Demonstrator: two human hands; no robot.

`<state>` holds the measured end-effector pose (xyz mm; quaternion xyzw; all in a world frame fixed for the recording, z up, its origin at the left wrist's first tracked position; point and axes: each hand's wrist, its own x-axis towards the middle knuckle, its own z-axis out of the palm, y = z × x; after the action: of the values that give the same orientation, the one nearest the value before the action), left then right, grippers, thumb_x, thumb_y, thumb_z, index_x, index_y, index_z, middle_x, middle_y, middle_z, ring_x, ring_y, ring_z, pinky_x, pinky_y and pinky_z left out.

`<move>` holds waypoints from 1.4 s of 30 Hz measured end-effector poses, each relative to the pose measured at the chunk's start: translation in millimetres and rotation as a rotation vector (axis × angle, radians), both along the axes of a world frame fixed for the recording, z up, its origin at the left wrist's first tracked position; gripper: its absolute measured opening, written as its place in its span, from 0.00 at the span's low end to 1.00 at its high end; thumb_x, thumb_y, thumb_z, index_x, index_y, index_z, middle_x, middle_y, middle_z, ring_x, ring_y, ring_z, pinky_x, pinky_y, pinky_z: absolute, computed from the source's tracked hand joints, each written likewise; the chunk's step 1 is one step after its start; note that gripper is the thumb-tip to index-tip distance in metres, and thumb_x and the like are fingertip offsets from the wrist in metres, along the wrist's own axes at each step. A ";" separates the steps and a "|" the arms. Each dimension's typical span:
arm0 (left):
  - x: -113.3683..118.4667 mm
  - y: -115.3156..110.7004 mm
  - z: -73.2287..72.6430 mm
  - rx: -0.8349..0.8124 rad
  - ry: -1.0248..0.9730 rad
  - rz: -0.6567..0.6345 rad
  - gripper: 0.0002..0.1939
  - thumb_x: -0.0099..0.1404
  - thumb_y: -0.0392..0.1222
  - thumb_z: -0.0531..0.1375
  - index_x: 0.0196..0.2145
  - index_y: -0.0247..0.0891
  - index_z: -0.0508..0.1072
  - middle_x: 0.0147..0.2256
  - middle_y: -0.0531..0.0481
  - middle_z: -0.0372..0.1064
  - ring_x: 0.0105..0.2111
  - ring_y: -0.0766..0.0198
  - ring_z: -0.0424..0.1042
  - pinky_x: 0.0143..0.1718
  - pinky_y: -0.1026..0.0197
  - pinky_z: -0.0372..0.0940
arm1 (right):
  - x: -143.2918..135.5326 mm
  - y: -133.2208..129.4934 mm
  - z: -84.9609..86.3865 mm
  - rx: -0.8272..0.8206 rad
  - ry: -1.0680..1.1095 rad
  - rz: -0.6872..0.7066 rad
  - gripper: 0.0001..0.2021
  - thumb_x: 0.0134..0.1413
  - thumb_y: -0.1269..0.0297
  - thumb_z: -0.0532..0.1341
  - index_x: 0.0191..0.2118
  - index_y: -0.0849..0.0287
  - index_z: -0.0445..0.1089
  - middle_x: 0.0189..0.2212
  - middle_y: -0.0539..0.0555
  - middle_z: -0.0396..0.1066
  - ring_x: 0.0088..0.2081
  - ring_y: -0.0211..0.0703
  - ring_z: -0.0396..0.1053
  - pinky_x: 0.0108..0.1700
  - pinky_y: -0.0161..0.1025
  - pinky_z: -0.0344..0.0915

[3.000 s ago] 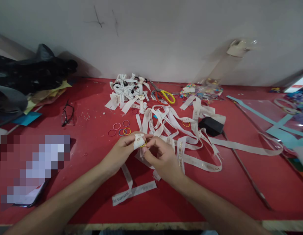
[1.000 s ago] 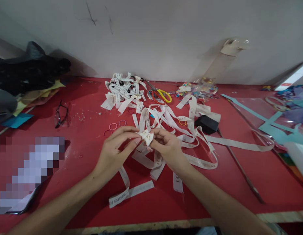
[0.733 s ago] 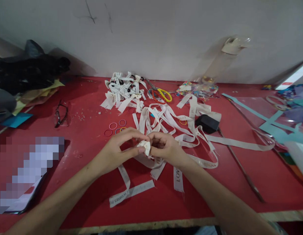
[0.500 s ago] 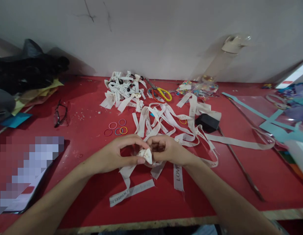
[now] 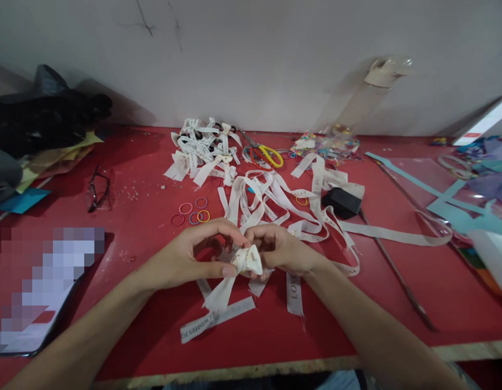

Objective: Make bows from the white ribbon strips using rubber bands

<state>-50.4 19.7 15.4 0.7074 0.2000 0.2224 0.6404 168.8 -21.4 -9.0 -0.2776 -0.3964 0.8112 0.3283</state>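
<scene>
Between my two hands is a white ribbon bow [image 5: 247, 261], with one tail hanging down toward the table. The thumb and fingers of my left hand [image 5: 200, 254] pinch its left side. My right hand [image 5: 281, 249] is curled round its right side, and those fingertips are partly hidden behind the bow. Below lies a cut piece of printed ribbon [image 5: 234, 311]. Another piece, lettered ribbon [image 5: 293, 295], pokes out under my right wrist. Just beyond my hands spreads a tangle of long white ribbon [image 5: 271, 197]. Small coloured elastic bands [image 5: 186, 208] lie to its left.
Several ribbon bows [image 5: 202, 146] are heaped at the back, beside yellow-and-red-handled scissors [image 5: 269, 156]. A phone [image 5: 51, 303] and glasses [image 5: 98, 189] lie on the left. To the right are a black block [image 5: 342, 202], a thin stick [image 5: 401, 279] and light blue strips [image 5: 449, 200].
The bow has turned and shifted slightly right between my fingers, showing more of its folds and its hanging tail. The whole view has shifted slightly.
</scene>
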 end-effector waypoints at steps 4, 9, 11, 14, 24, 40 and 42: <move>2.4 -1.9 2.6 0.103 0.046 0.025 0.14 0.59 0.41 0.67 0.43 0.40 0.71 0.39 0.49 0.67 0.36 0.66 0.68 0.36 0.64 0.65 | -1.3 -1.2 1.0 0.032 -0.013 -0.011 0.09 0.43 0.74 0.68 0.31 0.62 0.68 0.24 0.48 0.75 0.20 0.31 0.71 0.24 0.27 0.68; 7.8 -5.5 9.5 0.308 0.024 -0.024 0.10 0.58 0.39 0.68 0.35 0.37 0.71 0.35 0.49 0.68 0.36 0.65 0.69 0.38 0.63 0.65 | 0.6 -3.6 5.3 0.163 -0.021 0.008 0.09 0.40 0.78 0.65 0.31 0.63 0.70 0.26 0.48 0.74 0.25 0.31 0.71 0.27 0.27 0.67; 9.0 -7.7 11.3 0.344 -0.018 -0.052 0.10 0.57 0.38 0.68 0.32 0.36 0.70 0.32 0.51 0.68 0.34 0.67 0.68 0.36 0.65 0.64 | 1.3 -4.5 7.3 0.214 -0.039 0.034 0.08 0.40 0.77 0.66 0.31 0.63 0.70 0.26 0.48 0.73 0.25 0.31 0.70 0.27 0.27 0.67; 8.8 -10.8 11.6 0.235 0.013 -0.082 0.11 0.55 0.37 0.69 0.30 0.36 0.69 0.26 0.56 0.64 0.27 0.71 0.64 0.28 0.69 0.61 | 1.0 -4.4 8.3 0.201 -0.053 0.083 0.08 0.40 0.77 0.66 0.31 0.64 0.70 0.25 0.48 0.73 0.24 0.31 0.70 0.26 0.28 0.67; 10.5 -9.4 6.5 0.166 0.053 -0.078 0.07 0.61 0.39 0.64 0.27 0.35 0.73 0.29 0.50 0.71 0.30 0.68 0.71 0.32 0.67 0.65 | 0.3 0.3 -2.7 -0.008 -0.018 0.123 0.10 0.46 0.69 0.69 0.34 0.63 0.69 0.24 0.49 0.75 0.19 0.29 0.70 0.20 0.24 0.65; 14.3 -15.1 3.3 0.707 -0.151 0.193 0.04 0.62 0.36 0.64 0.29 0.36 0.74 0.36 0.46 0.72 0.36 0.65 0.71 0.38 0.63 0.68 | -1.5 0.2 -0.9 -0.151 0.048 0.102 0.13 0.45 0.66 0.71 0.37 0.66 0.71 0.22 0.50 0.76 0.17 0.28 0.68 0.21 0.23 0.65; 15.0 -14.6 3.9 0.727 -0.159 0.183 0.04 0.63 0.36 0.63 0.29 0.37 0.74 0.33 0.47 0.71 0.34 0.66 0.71 0.37 0.63 0.68 | -1.8 0.2 -0.4 -0.146 0.052 0.103 0.12 0.45 0.66 0.71 0.35 0.66 0.71 0.22 0.50 0.76 0.18 0.28 0.69 0.22 0.24 0.66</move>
<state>-35.4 5.0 19.3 0.8482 0.1199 0.3894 0.3386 167.0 -21.2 -9.4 -0.2589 -0.3413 0.8607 0.2751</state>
